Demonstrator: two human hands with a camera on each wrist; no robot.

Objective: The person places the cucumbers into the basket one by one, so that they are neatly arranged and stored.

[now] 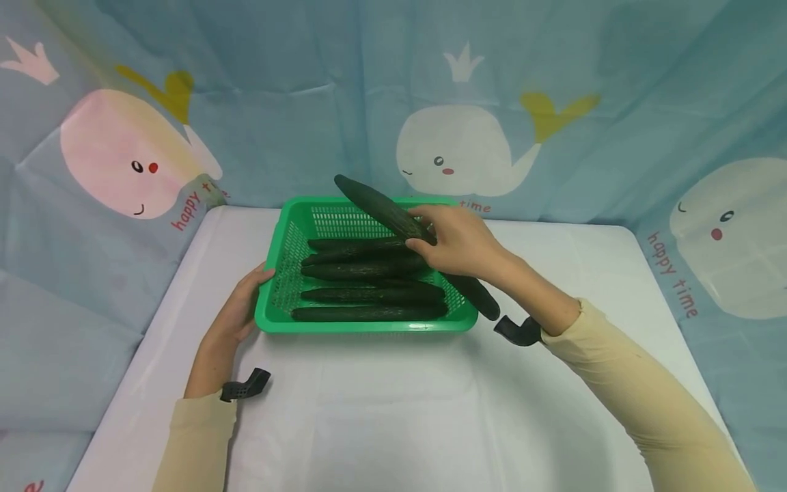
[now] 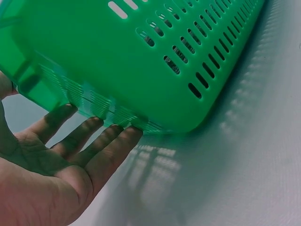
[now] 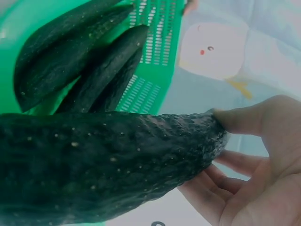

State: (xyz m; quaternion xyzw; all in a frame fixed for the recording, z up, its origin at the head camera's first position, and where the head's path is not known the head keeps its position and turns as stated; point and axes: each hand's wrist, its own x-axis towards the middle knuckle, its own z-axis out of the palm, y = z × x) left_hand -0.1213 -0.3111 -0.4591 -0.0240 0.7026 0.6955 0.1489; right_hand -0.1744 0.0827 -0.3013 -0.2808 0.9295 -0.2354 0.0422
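Note:
A green plastic basket (image 1: pixel 369 327) stands on the white table with several dark green cucumbers (image 1: pixel 369 313) lying crosswise in it. My right hand (image 1: pixel 458 239) grips one cucumber (image 1: pixel 375 205) around its middle and holds it slantwise above the basket's right part. The lower end of this cucumber (image 3: pixel 94 160) reaches past the basket's right front corner; in the right wrist view it looms large, with thumb and fingers on either side. At the basket's left end, my left hand (image 1: pixel 242 304) holds the rim, thumb on top. Its fingertips (image 2: pixel 134 132) touch the slotted outer wall.
A white cloth (image 1: pixel 393 410) covers the table in front of and beside the basket. Behind it hangs a blue curtain (image 1: pixel 277 123) with whale prints, close to the basket's back edge. Black wrist mounts (image 1: pixel 246 386) sit on both forearms.

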